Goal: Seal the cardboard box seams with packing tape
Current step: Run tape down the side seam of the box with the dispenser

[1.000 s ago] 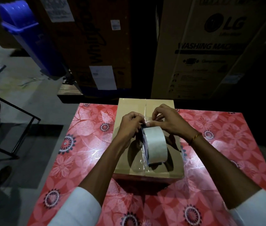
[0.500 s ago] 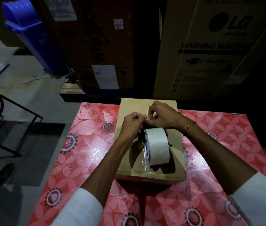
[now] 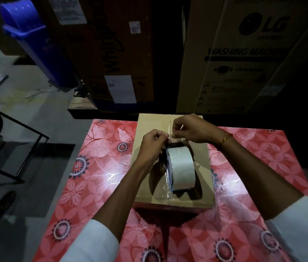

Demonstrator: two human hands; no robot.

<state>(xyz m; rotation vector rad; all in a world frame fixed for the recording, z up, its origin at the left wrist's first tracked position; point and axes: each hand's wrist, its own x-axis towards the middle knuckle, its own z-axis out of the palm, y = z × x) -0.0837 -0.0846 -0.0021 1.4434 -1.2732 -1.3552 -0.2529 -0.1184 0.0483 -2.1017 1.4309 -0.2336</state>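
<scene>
- Since a moment ago the right hand has drawn farther up the seam, away from the roll.
- Left hand fingers pinch the tape end beside the tape roll.
- Right-hand fingers pinch the clear strip.
- The cardboard box sits on the floral counter.

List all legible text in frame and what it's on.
"LG": large carton at back right.
"WASHING MACHI…", cut off by shadow: same carton.
"Whirlpool", script running sideways, partly dark: brown carton at back centre.
White stickers on the brown carton and the fine print on the LG carton: too small to read.
Tape roll and small box: no text seen.
</scene>
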